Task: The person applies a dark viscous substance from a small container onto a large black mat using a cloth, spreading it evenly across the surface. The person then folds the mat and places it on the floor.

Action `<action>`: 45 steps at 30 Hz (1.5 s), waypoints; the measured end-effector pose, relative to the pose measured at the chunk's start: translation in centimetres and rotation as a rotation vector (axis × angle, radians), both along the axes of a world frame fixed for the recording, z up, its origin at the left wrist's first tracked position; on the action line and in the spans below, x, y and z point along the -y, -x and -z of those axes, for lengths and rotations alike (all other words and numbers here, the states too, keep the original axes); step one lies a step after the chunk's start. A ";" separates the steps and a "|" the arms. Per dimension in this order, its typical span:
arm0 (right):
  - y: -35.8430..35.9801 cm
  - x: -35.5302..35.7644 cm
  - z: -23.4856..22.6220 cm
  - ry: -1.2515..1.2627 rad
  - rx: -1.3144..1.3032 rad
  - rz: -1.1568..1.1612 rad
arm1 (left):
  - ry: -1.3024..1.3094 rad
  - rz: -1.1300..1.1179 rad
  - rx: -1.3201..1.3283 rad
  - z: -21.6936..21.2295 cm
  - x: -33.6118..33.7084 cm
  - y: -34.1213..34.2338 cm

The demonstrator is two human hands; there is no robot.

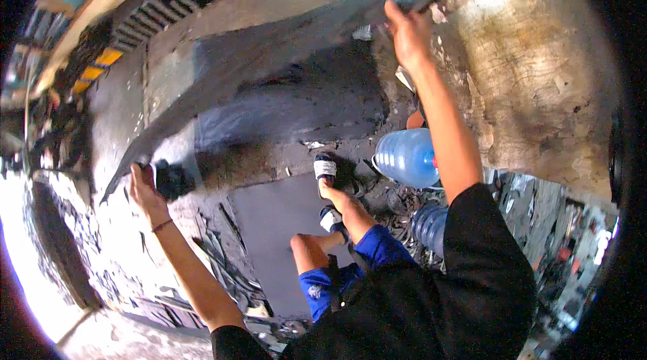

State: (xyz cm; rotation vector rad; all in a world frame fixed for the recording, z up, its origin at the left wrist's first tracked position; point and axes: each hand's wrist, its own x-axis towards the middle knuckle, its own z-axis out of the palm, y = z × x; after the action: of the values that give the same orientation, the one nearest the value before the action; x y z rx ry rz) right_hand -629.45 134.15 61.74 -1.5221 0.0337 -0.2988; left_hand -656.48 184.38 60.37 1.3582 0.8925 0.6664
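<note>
A wide, dark grey flexible sheet [269, 46] is stretched between my two hands in front of me, sagging in the middle. My left hand [143, 191] is closed on its near left end. Farther away at the upper right, my right hand [408, 33] grips the opposite end, its thumb pointing up along the edge. Below the raised sheet lies more dark sheet material [290, 114] on the floor; where one ends and the other begins is blurred. A flat grey sheet [266, 225] lies nearer to me, beside my feet.
Two large clear-blue water jugs [408, 158] lie to the right of my feet. Strips of dark scrap [229, 262] are heaped at left, with more scraps [566, 245] at lower right. A stained, peeling tan surface [539, 63] borders the right side. Yellow blocks [100, 67] show at far left.
</note>
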 end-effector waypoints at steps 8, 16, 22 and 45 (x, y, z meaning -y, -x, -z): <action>13.9 3.2 40.9 0.153 -0.878 0.272 | 0.464 0.214 -0.588 35.2 -2.5 -7.5; 21.5 5.6 56.3 0.527 -1.145 0.211 | -0.477 1.261 -0.945 49.3 -1.8 9.0; 10.6 13.5 62.1 0.863 -1.033 0.191 | -0.108 1.009 -1.254 46.0 2.0 12.9; -3.5 12.9 50.2 0.830 -1.235 -0.355 | 0.323 0.555 -1.255 33.3 10.2 35.2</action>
State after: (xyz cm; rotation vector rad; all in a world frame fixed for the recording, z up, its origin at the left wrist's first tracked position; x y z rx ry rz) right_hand -625.91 121.23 11.49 -2.2677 0.6706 1.0666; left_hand -691.73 174.15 27.06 1.5681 1.3955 -0.8557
